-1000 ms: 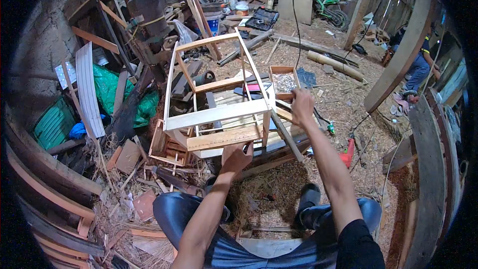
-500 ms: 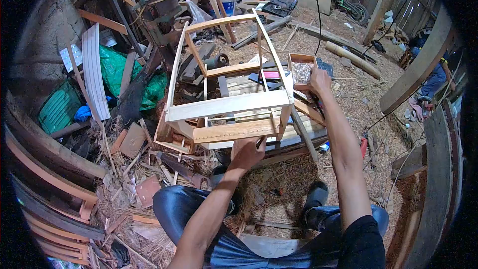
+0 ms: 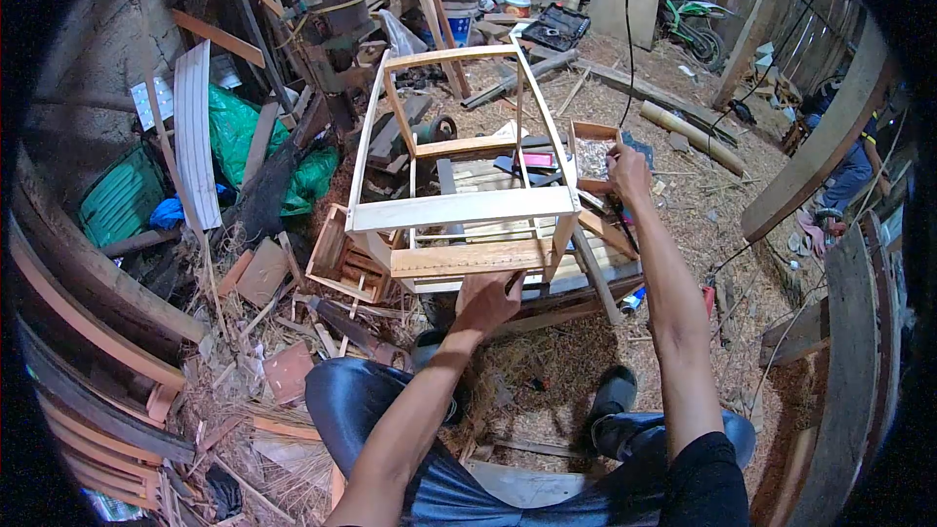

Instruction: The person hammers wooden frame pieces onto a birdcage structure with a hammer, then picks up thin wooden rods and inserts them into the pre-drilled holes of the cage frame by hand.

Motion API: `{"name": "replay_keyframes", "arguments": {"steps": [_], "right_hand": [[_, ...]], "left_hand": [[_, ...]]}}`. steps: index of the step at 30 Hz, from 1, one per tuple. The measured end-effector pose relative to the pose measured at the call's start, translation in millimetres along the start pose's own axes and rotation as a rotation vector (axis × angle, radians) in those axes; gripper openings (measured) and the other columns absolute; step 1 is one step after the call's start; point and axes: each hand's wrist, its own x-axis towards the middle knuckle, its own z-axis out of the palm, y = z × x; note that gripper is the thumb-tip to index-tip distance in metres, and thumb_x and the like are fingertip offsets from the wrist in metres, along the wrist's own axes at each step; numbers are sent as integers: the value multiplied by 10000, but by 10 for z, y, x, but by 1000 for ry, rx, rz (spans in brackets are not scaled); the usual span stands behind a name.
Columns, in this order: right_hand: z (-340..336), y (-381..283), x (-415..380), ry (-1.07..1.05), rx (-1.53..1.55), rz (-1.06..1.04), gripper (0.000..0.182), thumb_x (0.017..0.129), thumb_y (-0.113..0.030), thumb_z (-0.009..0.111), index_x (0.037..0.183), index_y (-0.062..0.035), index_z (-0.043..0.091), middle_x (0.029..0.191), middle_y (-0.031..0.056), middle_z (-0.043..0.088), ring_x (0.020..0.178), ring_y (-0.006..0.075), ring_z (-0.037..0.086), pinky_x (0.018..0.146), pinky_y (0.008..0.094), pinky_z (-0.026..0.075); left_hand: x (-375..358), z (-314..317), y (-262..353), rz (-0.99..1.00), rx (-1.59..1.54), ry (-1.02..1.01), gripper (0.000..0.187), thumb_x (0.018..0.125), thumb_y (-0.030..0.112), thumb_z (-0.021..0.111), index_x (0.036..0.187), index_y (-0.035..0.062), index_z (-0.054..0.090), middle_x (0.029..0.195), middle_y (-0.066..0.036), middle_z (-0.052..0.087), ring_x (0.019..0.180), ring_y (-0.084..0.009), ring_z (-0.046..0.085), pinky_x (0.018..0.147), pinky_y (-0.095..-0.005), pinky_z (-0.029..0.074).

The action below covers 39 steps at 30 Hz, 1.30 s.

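A pale wooden chair frame (image 3: 464,208) stands tilted in front of me, with a row of small dark marks along its lower rail (image 3: 468,259). My left hand (image 3: 488,303) is closed around the frame just under that rail; some of its fingers are hidden behind the wood. To the right, my right hand (image 3: 629,176) is at the near right side of a small wooden box (image 3: 595,127) holding many small shiny pieces that look like nails. Its fingers are pinched together, and what they hold, if anything, is too small to make out.
Below the frame is a slatted wooden bench (image 3: 586,273) with dark tools and a pink item (image 3: 537,160). An open wooden crate (image 3: 342,259) lies at the left. A person (image 3: 847,161) sits at the far right. A black cable (image 3: 628,59) hangs beyond the box.
The view has shifted slightly. The chair frame has moved a little right, baring more of the crate on the left. My right hand has drawn slightly nearer to me at the box.
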Motion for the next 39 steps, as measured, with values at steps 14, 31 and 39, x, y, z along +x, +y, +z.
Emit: {"name": "replay_keyframes", "arguments": {"steps": [14,31,39], "right_hand": [[-639,-505,-822,-12,839,291,217,882,-224,643,898,-11,680,770,26,660,644,90,576,581,226,458],[-523,-1638,-1323,370,1408,452,224,968,-224,506,969,-4,464,730,81,568,521,149,554,480,284,486],[-586,-1703,-1278,397,1534,449,148,987,-170,461,938,-36,421,620,26,470,442,102,438,436,287,434]], "left_hand": [[-11,12,-29,43,13,19,201,804,169,615,975,80,670,863,-161,665,816,-357,625,743,-434,502],[-272,-593,332,-340,339,-407,221,778,210,589,964,104,648,929,-137,655,917,-297,618,912,-451,401],[-469,-1801,34,-397,353,-191,481,742,235,723,1102,-41,565,1073,-231,617,952,-410,600,885,-456,467]]}}
